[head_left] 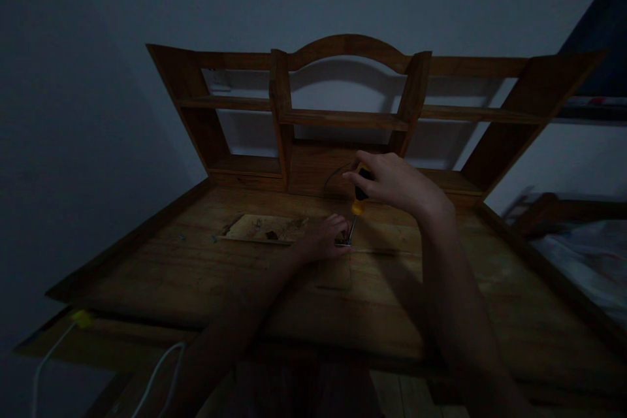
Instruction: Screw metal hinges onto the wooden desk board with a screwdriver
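Observation:
My right hand (389,176) is closed around the yellow and black handle of a screwdriver (359,199). The screwdriver stands nearly upright, tilted a little, with its thin shaft running down to a small part beside my left fingers. My left hand (323,238) rests low on the desk with its fingers curled over that part. A bright metal edge and a bit of red show there, but the fingers and the dim light hide what it is. Beneath the left hand lies a flat rectangular piece (334,273), similar in colour to the desktop.
A wooden desk (206,274) carries a shelf unit (343,119) along its back edge, against the wall. Left of my hands is a pale, rough rectangular patch (264,228) with dark marks. A white cord (164,366) hangs at the front left, near a yellow object (82,319).

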A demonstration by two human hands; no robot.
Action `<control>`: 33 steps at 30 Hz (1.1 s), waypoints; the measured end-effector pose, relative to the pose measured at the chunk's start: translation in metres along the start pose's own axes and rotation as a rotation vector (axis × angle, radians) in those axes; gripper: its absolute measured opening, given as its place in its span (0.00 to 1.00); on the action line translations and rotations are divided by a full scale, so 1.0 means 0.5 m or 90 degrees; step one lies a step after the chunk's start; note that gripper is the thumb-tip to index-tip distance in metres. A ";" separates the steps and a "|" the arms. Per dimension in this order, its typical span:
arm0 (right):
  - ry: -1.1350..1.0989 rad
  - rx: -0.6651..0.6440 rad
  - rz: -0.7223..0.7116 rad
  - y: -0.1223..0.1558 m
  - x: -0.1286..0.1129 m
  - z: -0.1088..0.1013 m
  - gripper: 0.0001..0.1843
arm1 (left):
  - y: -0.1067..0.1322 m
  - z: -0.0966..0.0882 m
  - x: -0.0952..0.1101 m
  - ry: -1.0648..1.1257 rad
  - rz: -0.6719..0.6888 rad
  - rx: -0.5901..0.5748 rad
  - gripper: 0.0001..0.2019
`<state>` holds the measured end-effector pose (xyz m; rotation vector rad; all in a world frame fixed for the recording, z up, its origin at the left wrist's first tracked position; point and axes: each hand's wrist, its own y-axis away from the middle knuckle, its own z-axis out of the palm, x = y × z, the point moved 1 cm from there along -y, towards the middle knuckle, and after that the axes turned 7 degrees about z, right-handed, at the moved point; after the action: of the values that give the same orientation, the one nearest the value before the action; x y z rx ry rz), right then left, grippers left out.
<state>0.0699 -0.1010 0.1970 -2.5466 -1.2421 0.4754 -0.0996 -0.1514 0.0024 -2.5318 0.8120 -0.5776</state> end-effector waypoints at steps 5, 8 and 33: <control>-0.019 -0.014 -0.047 0.003 -0.004 -0.003 0.11 | 0.000 0.004 -0.005 -0.013 0.008 -0.009 0.14; -0.038 -0.024 -0.065 0.004 -0.004 -0.006 0.11 | -0.001 0.002 -0.004 -0.010 0.006 -0.007 0.15; -0.095 -0.072 -0.024 0.006 0.010 -0.005 0.14 | 0.002 0.010 -0.014 0.008 -0.010 -0.009 0.17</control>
<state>0.0759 -0.0991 0.1973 -2.6167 -1.4046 0.6133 -0.1027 -0.1466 -0.0038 -2.5511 0.8046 -0.5952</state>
